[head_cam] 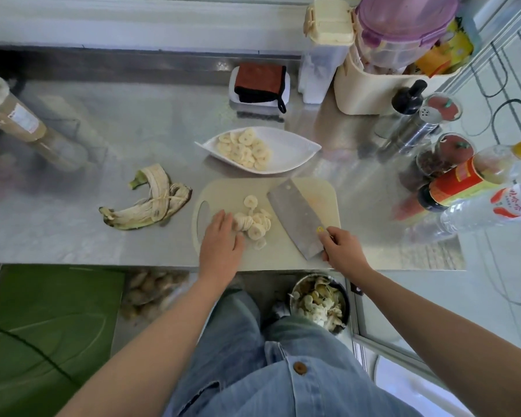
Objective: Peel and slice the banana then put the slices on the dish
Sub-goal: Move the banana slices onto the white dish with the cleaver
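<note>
We're at the transfer step, by our read: banana's cut, part of it's already on the dish (295, 145), center of frame, and a loose pile of slices (253, 222) sits on the cutting board (289, 245) just below it. The peel (151, 203) lies on the desk (118, 139) at mid-left, well clear of the work.

To do this well we'd scoop, not pinch. Lay the cleaver (295, 215) flat, use the left hand (220, 242) to herd the pile onto the blade, then carry blade and slices up to the dish w/ the left hand as a guard. Slices look soft and sticky, so squeezing would likely mash them. One slice sits apart, toward the top of the board; gather it too.

Left hand: palm down, fingers (223, 218) spread and fairly flat, holding nothing; the fingertips touch or nearly touch the left edge of the pile, can't tell which. Slices lie just right of those fingers, between them and the blade.

Right hand (343, 251): curled closed round the cleaver's handle at lower right of the board, blade resting on the board, angled up-left, just right of the pile.
</note>
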Demonstrator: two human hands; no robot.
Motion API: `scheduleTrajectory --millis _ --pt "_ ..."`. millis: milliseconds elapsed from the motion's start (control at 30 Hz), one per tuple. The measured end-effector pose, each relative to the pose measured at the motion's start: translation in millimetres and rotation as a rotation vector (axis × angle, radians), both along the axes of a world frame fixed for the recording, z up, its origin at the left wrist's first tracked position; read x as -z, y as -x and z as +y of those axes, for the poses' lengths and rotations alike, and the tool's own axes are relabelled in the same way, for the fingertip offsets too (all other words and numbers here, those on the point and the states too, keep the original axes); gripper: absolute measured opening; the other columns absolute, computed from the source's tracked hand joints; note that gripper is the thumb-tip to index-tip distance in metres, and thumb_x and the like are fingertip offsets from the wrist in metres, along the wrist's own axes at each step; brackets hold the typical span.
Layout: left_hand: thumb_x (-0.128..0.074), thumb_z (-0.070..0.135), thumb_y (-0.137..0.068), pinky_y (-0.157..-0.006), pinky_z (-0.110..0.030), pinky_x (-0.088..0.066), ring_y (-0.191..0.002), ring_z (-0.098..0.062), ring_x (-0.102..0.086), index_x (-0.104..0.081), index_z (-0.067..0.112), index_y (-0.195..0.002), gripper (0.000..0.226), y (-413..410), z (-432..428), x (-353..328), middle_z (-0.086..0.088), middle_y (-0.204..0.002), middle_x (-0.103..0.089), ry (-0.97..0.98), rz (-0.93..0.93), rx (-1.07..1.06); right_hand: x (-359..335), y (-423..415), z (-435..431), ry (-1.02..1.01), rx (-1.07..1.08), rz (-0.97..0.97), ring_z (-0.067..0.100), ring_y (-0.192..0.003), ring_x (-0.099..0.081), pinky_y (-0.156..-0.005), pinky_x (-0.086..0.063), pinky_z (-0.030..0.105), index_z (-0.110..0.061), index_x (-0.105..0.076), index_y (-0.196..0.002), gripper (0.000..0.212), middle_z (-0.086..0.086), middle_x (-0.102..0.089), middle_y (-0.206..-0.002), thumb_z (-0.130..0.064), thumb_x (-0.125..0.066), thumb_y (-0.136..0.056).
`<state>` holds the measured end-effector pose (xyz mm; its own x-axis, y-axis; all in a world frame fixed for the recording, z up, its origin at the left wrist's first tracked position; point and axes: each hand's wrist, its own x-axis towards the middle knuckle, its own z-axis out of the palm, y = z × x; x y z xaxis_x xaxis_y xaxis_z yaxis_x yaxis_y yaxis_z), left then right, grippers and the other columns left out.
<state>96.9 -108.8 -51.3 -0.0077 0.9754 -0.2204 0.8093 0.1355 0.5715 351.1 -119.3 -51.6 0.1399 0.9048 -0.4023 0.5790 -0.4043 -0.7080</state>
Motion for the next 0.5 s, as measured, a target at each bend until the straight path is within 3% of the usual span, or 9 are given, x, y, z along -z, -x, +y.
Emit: scheduleTrajectory --millis 67,133,233,300,500 --pt "-0.050 0.029 -0.096 -0.117 -0.032 -0.020 -0.145 -0.019 -0.016 -0.025 0.008 -0.149 0.062 -6 -6 4 -0.007 -0.157 -0.021 0.037 0.010 0.027 3 7 -2 -0.007 -0.039 -0.011 0.002 -0.040 -0.049 -0.050 -0.040 0.026 -0.012 -0.048 -0.065 0.040 0.005 -0.058 -0.056 -0.036 -0.046 -0.098" --pt "-0.055 0.033 -0.093 -0.112 -0.032 -0.029 -0.143 -0.019 -0.024 -0.027 0.010 -0.147 0.065 -11 -8 6 -0.006 -0.155 -0.027 0.042 0.046 0.029 4 15 -3 -0.004 -0.102 -0.009 0.006 -0.044 -0.052 -0.053 -0.039 0.028 -0.013 -0.044 -0.063 0.041 0.005 -0.055 -0.054 -0.036 -0.046 -0.098" --pt "-0.062 0.035 -0.089 -0.084 -0.031 -0.044 -0.112 -0.023 -0.054 -0.042 0.014 -0.131 0.051 -16 -7 2 -0.005 -0.129 -0.050 -0.046 0.121 0.002 6 26 0 0.012 -0.140 0.016 0.007 -0.043 -0.050 -0.053 -0.038 0.028 -0.013 -0.043 -0.063 0.041 0.004 -0.054 -0.053 -0.034 -0.046 -0.098" --pt "-0.062 0.034 -0.088 -0.074 -0.031 -0.043 -0.097 -0.024 -0.059 -0.046 0.015 -0.123 0.043 -17 -4 -3 -0.005 -0.115 -0.056 -0.080 0.171 0.008 6 31 5 0.011 -0.160 0.020 0.003 -0.040 -0.047 -0.050 -0.038 0.027 -0.013 -0.043 -0.063 0.041 0.005 -0.056 -0.053 -0.034 -0.046 -0.098" --pt "-0.060 0.035 -0.090 -0.071 -0.033 -0.043 -0.085 -0.025 -0.062 -0.053 0.014 -0.121 0.038 -17 6 -8 -0.006 -0.103 -0.064 -0.095 0.211 0.000 2 35 17 0.068 -0.214 0.071 0.004 -0.034 -0.044 -0.040 -0.036 0.021 -0.008 -0.045 -0.069 0.038 0.010 -0.053 -0.057 -0.032 -0.045 -0.099"
